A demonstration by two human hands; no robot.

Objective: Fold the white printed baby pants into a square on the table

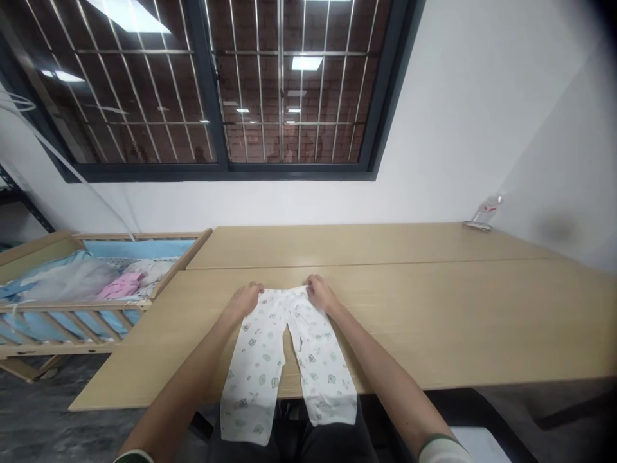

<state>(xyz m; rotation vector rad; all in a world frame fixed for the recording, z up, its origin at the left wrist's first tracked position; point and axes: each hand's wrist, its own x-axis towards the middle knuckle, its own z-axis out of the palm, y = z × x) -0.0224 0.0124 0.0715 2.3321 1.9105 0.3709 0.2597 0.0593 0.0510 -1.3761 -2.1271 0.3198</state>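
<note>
We judge the pants (259, 366) light, soft and limp, best held at both ends of the waistband (285, 293), where our left hand (247, 299) and right hand (320, 293) each pinch cloth.

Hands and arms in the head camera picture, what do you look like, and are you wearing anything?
The left hand and right hand have no gloves, and no watch shows on either wrist. The forearms are bare and slim. Near the bottom edge, the left sleeve and right sleeve show green and whitish trim.
</note>
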